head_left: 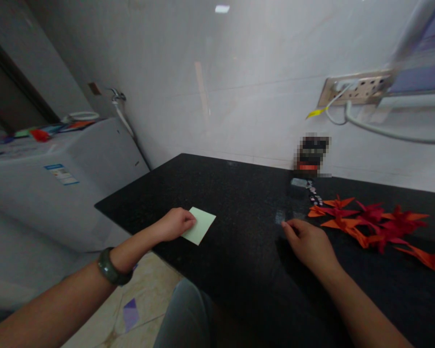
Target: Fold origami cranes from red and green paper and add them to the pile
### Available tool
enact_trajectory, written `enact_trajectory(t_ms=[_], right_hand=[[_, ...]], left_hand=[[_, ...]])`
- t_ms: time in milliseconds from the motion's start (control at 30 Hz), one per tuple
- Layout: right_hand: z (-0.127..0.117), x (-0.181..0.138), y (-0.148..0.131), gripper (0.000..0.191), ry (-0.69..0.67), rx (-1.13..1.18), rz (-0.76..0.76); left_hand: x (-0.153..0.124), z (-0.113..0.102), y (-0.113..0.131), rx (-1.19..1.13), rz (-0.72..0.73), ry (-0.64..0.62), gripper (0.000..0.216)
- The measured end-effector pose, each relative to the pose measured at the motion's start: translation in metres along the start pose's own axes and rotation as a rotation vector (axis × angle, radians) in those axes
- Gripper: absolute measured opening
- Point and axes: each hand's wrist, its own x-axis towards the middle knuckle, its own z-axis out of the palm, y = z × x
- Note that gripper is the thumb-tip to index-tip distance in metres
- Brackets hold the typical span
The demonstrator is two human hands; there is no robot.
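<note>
My left hand [176, 224] pinches the left edge of a square of pale green paper [202, 227] between thumb and fingers. The paper is held over the dark countertop [235, 270], and I cannot tell if it touches the surface. Further right, my right hand [311, 244] is loosely curled just above the countertop, with no object visible in its fingers. Beside it, to the right, lies a cluster of folded paper cranes [376, 222] in orange and red.
A phone-like object [312, 154], blurred out, leans on the wall behind the cranes, with a patterned strap [314, 194] before it. A white appliance [90, 164] stands left, papers on top. A socket strip [362, 88] with cables is on the wall. Purple paper [131, 316] lies on the floor.
</note>
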Motion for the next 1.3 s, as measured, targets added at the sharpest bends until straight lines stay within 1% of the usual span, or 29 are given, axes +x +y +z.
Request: enact_trajectory(t_ms=[100, 167, 233, 267, 300, 400, 467, 533, 633, 667, 733, 833, 1067, 1167, 1300], right_hand=[[0.001, -0.001, 0.000, 0.030, -0.004, 0.002, -0.003], [0.001, -0.001, 0.001, 0.030, -0.003, 0.010, -0.007], [0.001, -0.002, 0.000, 0.030, -0.002, 0.011, -0.013], [0.000, -0.002, 0.000, 0.030, -0.003, 0.007, -0.015], [0.000, -0.002, -0.001, 0.030, -0.003, 0.004, -0.015], [-0.001, -0.002, -0.001, 0.030, -0.007, 0.007, -0.002], [-0.001, -0.002, -0.001, 0.030, -0.009, 0.018, 0.002], [-0.001, -0.002, -0.001, 0.030, -0.007, 0.024, -0.003], [-0.001, -0.003, -0.002, 0.030, 0.003, 0.026, -0.025], [-0.001, -0.003, -0.002, 0.030, 0.004, 0.027, -0.029], [-0.001, -0.004, -0.002, 0.030, 0.006, 0.030, -0.032], [0.000, -0.003, -0.001, 0.030, 0.008, 0.038, -0.030], [0.001, -0.003, 0.001, 0.029, 0.002, 0.054, -0.025], [0.000, -0.004, -0.001, 0.030, -0.010, 0.059, -0.014], [0.000, -0.004, -0.002, 0.029, -0.024, 0.065, -0.020]], left_hand=[[-0.003, 0.002, 0.001, 0.057, 0.033, -0.011, 0.026], [-0.005, 0.003, 0.004, 0.130, 0.116, -0.019, 0.027], [-0.006, 0.005, 0.007, 0.227, 0.193, -0.028, 0.036], [-0.006, 0.006, 0.008, 0.276, 0.205, -0.027, 0.040], [-0.006, 0.006, 0.009, 0.322, 0.202, -0.030, 0.041], [-0.003, 0.007, 0.009, 0.409, 0.171, -0.069, 0.026], [-0.001, 0.007, 0.009, 0.438, 0.159, -0.094, 0.022], [-0.001, 0.008, 0.009, 0.451, 0.131, -0.076, 0.029], [0.000, 0.014, 0.010, 0.485, 0.056, -0.014, 0.055], [0.000, 0.016, 0.011, 0.503, 0.035, 0.003, 0.059], [0.002, 0.019, 0.014, 0.531, 0.017, 0.017, 0.055], [0.007, 0.020, 0.017, 0.547, 0.020, -0.009, 0.046], [0.012, 0.005, 0.018, 0.452, 0.045, -0.118, 0.030], [0.010, 0.000, 0.014, 0.431, 0.047, -0.123, 0.026], [0.005, -0.001, 0.009, 0.385, -0.001, -0.114, 0.020]])
